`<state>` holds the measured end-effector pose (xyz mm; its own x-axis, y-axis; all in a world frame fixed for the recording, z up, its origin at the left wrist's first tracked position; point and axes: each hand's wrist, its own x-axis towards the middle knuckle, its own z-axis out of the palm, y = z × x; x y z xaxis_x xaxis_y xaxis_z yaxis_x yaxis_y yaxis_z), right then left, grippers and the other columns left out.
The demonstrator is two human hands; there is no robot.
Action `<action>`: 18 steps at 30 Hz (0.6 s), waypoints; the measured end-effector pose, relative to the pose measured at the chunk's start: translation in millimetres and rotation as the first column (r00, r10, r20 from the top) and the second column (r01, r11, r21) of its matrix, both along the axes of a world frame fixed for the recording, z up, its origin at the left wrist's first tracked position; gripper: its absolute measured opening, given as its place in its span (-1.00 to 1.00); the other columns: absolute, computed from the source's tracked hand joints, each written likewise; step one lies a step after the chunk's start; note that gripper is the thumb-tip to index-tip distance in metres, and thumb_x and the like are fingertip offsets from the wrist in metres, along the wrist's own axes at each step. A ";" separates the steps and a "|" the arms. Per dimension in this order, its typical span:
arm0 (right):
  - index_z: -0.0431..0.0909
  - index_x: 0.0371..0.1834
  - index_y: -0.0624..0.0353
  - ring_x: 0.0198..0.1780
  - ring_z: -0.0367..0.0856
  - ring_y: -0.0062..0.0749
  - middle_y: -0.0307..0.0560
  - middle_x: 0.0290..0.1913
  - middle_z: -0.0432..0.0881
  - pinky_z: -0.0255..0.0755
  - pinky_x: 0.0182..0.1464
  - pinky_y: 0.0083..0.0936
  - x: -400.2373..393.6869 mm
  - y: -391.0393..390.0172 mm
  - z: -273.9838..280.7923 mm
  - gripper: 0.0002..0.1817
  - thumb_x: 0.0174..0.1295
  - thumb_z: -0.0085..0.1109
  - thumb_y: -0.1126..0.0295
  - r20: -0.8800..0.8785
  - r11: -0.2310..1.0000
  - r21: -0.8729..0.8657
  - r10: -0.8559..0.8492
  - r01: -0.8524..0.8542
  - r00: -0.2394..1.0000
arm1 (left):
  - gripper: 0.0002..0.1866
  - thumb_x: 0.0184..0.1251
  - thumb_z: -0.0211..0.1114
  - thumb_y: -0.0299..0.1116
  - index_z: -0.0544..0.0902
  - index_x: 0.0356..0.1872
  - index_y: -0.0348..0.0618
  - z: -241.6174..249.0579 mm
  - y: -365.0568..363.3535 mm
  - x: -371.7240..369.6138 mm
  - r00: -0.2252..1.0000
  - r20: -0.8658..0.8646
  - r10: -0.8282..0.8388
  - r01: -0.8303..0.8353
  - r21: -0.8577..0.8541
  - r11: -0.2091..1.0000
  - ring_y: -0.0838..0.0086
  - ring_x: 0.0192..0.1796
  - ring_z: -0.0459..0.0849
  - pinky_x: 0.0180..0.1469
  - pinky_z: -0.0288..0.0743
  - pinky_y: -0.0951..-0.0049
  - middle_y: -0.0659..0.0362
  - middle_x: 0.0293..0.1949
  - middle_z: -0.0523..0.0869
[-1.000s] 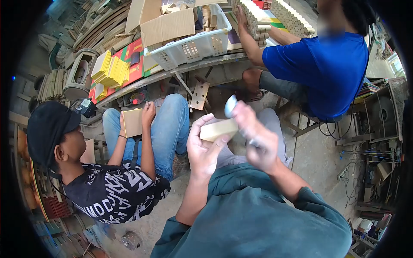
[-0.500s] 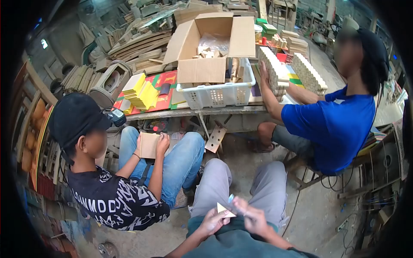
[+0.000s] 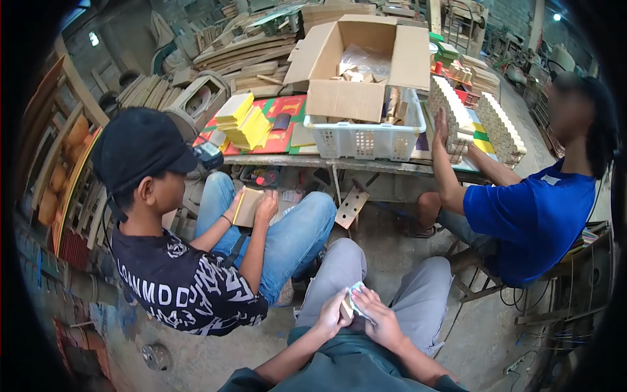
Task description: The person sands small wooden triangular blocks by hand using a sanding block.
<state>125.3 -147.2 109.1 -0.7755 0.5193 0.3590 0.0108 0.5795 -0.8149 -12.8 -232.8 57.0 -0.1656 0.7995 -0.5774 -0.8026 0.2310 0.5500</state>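
Note:
Over my lap, my left hand (image 3: pixel 331 318) is closed round a small pale wooden block (image 3: pixel 347 310), which showed a triangular face a moment ago. Against the block's side, my right hand (image 3: pixel 379 319) presses a thin folded sheet (image 3: pixel 355 293), whitish with light blue-green on it, fingers laid across it. Whether the sheet is cloth or abrasive paper I cannot tell. My fingers and the sheet cover much of the block.
At my left, a seated person in a black cap holds a flat wooden piece (image 3: pixel 248 207). Another, in a blue shirt, steadies stacked wooden pieces (image 3: pixel 450 117) on the table. A white plastic crate (image 3: pixel 366 140) carries an open cardboard box (image 3: pixel 345 99); yellow pieces (image 3: pixel 243 124) lie beside it.
My right hand has come in to the block with the sheet, and the block has turned in my left hand. The whole view has swung left. The left person's wooden piece is tilted.

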 end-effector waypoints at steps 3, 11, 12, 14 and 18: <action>0.49 0.20 0.25 0.34 0.38 0.05 0.13 0.25 0.49 0.21 0.40 -0.11 -18.7 9.2 -12.7 -0.34 -0.11 0.05 0.78 0.058 0.992 0.123 0.025 -0.032 0.998 | -0.50 0.50 -0.20 0.17 0.54 -0.15 -0.01 -3.0 21.3 -4.3 0.992 -0.074 0.097 -0.103 -0.071 0.992 0.63 -0.64 0.45 -0.77 0.10 0.62 0.29 -0.47 0.61; 0.47 0.19 0.37 0.32 0.41 0.07 0.34 0.18 0.50 0.20 0.41 -0.16 -67.6 26.6 -48.7 -0.38 -0.06 -0.10 0.80 0.032 0.971 0.113 -0.214 0.210 0.976 | -0.54 0.45 -0.21 0.03 0.60 -0.15 -0.02 -79.0 107.6 -43.4 0.974 -0.149 0.171 -0.189 -0.116 0.975 0.43 -0.31 0.66 -0.33 0.52 0.40 0.18 -0.28 0.68; 0.47 0.18 0.40 0.31 0.42 0.07 0.37 0.16 0.49 0.21 0.40 -0.18 -69.3 26.3 -47.7 -0.39 -0.06 -0.12 0.80 0.024 0.956 0.160 -0.253 0.246 0.967 | -0.53 0.45 -0.21 0.03 0.61 -0.15 -0.03 -83.5 115.6 -44.1 0.975 -0.142 0.170 -0.183 -0.086 0.979 0.40 -0.22 0.68 -0.21 0.55 0.37 0.17 -0.26 0.68; 0.47 0.18 0.39 0.31 0.43 0.06 0.35 0.18 0.50 0.21 0.40 -0.24 -69.7 36.0 -52.0 -0.41 -0.01 -0.13 0.79 0.055 0.948 0.170 -0.283 0.270 0.958 | -0.54 0.47 -0.21 0.00 0.62 -0.15 -0.04 -91.8 125.7 -33.1 0.974 -0.137 0.180 -0.198 -0.128 0.972 0.43 -0.21 0.66 -0.17 0.54 0.42 0.19 -0.26 0.68; 0.46 0.19 0.39 0.32 0.42 0.04 0.33 0.21 0.49 0.20 0.41 -0.28 -65.1 60.0 -77.5 -0.44 0.03 -0.13 0.79 0.196 0.939 -0.076 -0.316 0.336 0.928 | -0.61 0.48 -0.19 -0.10 0.59 -0.30 -0.02 -83.4 118.9 -18.0 0.948 -0.271 0.165 -0.188 -0.063 0.980 0.57 -0.38 0.52 -0.30 0.40 0.45 0.29 -0.41 0.58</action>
